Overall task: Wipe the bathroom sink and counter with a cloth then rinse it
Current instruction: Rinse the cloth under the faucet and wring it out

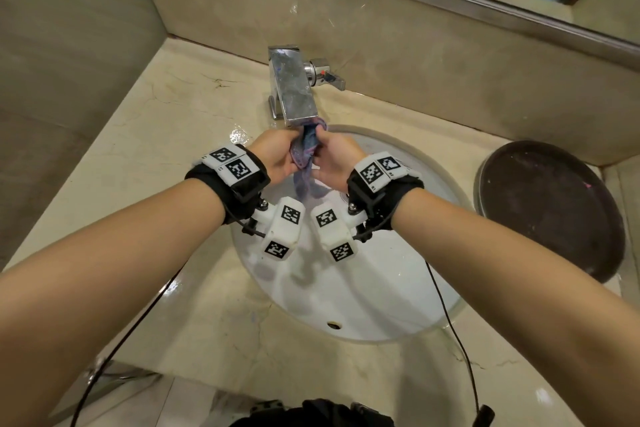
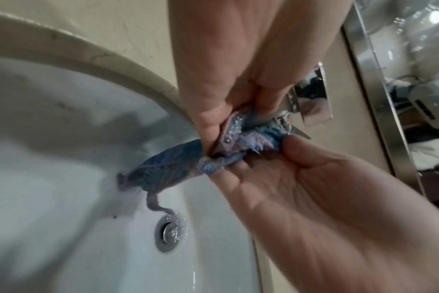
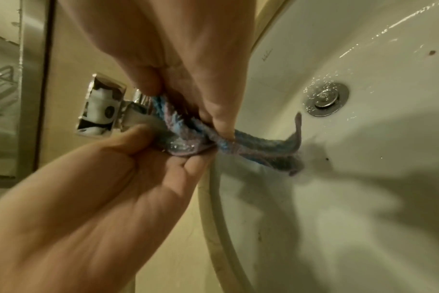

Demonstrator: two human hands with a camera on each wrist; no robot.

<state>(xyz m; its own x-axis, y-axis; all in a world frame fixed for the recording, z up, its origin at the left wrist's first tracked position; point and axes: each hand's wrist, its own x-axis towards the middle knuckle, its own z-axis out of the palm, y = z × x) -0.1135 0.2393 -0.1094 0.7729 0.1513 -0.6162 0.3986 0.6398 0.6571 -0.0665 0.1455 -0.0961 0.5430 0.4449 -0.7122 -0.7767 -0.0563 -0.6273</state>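
I am rinsing the cloth (image 1: 309, 149) under the faucet (image 1: 294, 87).
Fingers of left hand (image 1: 277, 154) and right hand (image 1: 334, 158) are pinching it; next I should wring it.

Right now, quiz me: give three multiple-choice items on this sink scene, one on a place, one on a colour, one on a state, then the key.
1. Where is the cloth?
A. Flat on the counter
B. Held just under the faucet spout, over the sink
C. On the dark round tray

2. What colour is the cloth?
A. Blue and purple
B. Plain white
C. Bright yellow

3. How do the hands stand?
A. Both rest flat on the counter
B. Only one holds the cloth
C. The left hand and the right hand both grip the bunched cloth

Key: 1 B, the head view shows its top at the spout and its tail hanging into the basin. 2 A, both wrist views show blue and purple fabric. 3 C, fingers of both hands curl round it.
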